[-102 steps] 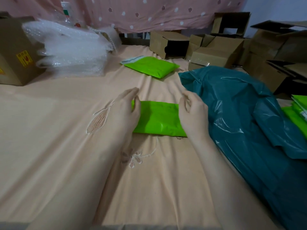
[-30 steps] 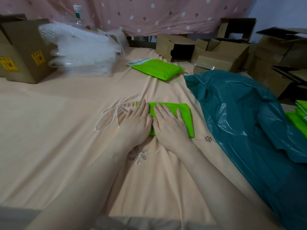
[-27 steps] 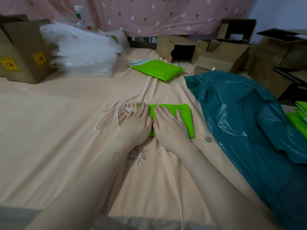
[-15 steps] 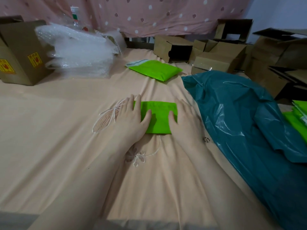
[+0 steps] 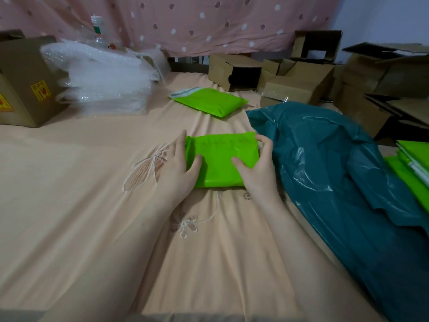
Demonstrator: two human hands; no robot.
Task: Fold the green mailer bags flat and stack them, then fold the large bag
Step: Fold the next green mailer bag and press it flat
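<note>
A folded bright green mailer bag [image 5: 220, 159] lies on the peach bedsheet [image 5: 81, 182] at the middle. My left hand [image 5: 178, 168] grips its left edge, thumb on top. My right hand [image 5: 257, 168] grips its right edge, thumb on top and fingers curled around the far corner. A second folded green mailer [image 5: 209, 102] rests farther back. The large teal bag [image 5: 336, 173] lies crumpled to the right, touching my right hand. More green mailers [image 5: 413, 168] sit at the right edge, partly under the teal bag.
A stack of bubble wrap [image 5: 102, 77] and a brown carton [image 5: 23, 82] stand at the back left. Several open cardboard boxes [image 5: 297, 75] crowd the back right. A pink dotted curtain [image 5: 209, 22] hangs behind.
My hands pressed flat on the mailer, then slid apart to its two side edges. The mailer is now folded shorter and gripped at both sides.
</note>
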